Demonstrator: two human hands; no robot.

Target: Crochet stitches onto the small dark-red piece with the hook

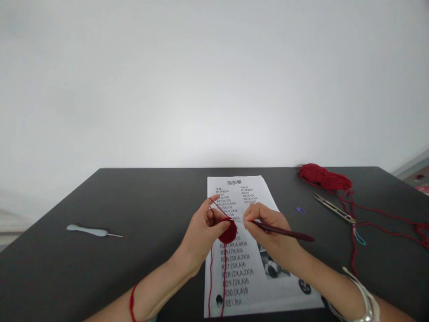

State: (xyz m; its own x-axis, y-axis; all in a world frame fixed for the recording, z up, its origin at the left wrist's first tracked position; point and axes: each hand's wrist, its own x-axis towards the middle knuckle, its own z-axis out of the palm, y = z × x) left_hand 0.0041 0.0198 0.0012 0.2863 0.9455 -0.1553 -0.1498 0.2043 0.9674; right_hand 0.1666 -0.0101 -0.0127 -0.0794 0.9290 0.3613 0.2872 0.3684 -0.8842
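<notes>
Silver-coloured bangles (368, 304) circle the right wrist at the lower edge, nearest the camera, and a thin red cord (132, 304) rings the left wrist. Just beyond them, the left hand (203, 225) pinches a flat, round disc of dark red crochet (228, 233) between thumb and fingers, above a white printed paper sheet (275, 297). Red yarn passes over its raised index finger and slants down to the disc's upper edge, while 2 red strands (225, 273) hang toward the camera. Fingers pressed together, the right hand (271, 221) grips a slim crochet hook with a dark brown handle (288, 231). Its long axis runs nearly sideways: the thin metal end points left at the disc's upper edge, and the handle's butt points right, slightly nearer the camera. Whether the tip sits inside a stitch is too small to tell.

On the black table (150, 268), a pale grey-handled crochet hook (89, 230) lies well to the left, metal end pointing right. To the right lie a small purple plastic marker (300, 210), silver metal snips (333, 209) with a turquoise loop (359, 237), and a dark red yarn skein (324, 177).
</notes>
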